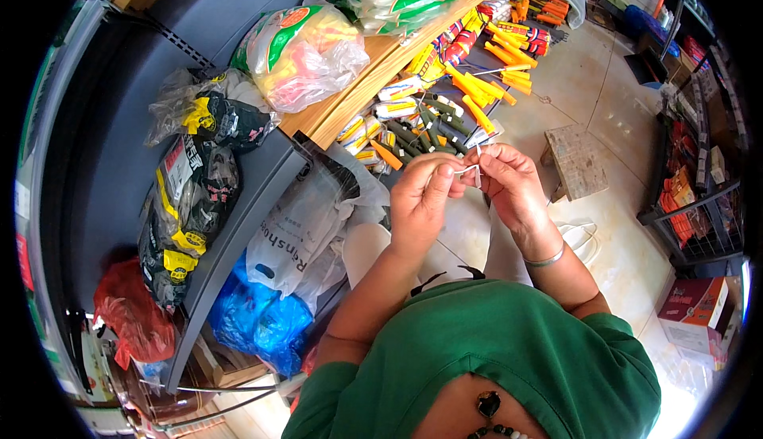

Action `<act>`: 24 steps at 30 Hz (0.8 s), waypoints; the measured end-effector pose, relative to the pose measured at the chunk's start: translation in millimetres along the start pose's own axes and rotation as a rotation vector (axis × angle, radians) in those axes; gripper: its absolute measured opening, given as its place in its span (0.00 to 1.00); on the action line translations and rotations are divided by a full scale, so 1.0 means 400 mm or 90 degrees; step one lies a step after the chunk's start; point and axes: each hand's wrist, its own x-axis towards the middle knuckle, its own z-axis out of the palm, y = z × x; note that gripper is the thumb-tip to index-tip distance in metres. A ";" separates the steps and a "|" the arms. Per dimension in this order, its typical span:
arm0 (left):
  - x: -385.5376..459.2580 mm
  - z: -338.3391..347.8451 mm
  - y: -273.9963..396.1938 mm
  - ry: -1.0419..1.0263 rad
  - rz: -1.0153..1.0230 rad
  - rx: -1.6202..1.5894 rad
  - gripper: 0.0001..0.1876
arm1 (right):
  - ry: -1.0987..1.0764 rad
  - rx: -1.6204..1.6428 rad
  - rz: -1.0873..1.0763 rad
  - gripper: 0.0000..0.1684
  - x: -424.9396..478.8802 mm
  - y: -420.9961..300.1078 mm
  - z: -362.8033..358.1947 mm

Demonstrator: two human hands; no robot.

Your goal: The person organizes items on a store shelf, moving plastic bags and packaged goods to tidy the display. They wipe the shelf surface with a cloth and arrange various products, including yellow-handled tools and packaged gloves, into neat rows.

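Observation:
In front of my chest, both hands meet over a thin white cord or strip. My left hand pinches one part of it between thumb and forefinger. My right hand grips another part close by, where the strip crosses itself and one end points upward. Whether it is knotted I cannot tell. Just beyond the hands lie paint rollers with dark green handles and rollers in white and yellow wrapping. Tools with orange handles are piled near them.
A wooden shelf board at upper left bears plastic packs of gloves. Black packs lie on the grey shelf below. Blue and red plastic bags are at lower left. A small wooden stool and a carton stand to the right.

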 end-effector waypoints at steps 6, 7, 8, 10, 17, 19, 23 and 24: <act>0.008 0.007 0.002 -0.027 -0.105 -0.225 0.16 | -0.073 -0.103 -0.010 0.05 -0.002 0.035 -0.015; 0.012 0.005 0.002 -0.042 -0.125 -0.231 0.16 | -0.050 -0.156 -0.066 0.05 -0.001 0.037 -0.012; 0.016 0.004 0.002 -0.057 -0.144 -0.237 0.17 | -0.028 -0.209 -0.123 0.05 -0.001 0.037 -0.005; 0.017 0.010 0.002 -0.049 -0.145 -0.207 0.17 | 0.004 -0.262 -0.193 0.05 -0.003 0.034 0.005; -0.021 0.025 0.015 -0.038 -0.171 -0.154 0.17 | 0.114 -0.187 -0.189 0.04 0.043 -0.025 -0.030; -0.012 0.012 0.021 -0.032 -0.157 -0.176 0.17 | 0.100 -0.181 -0.184 0.04 0.054 -0.023 -0.032; -0.006 0.007 0.022 0.009 -0.169 -0.251 0.16 | 0.107 -0.160 -0.106 0.09 0.057 -0.014 -0.023; 0.000 0.004 0.020 0.030 -0.174 -0.269 0.16 | 0.057 -0.206 -0.054 0.13 0.054 -0.020 -0.010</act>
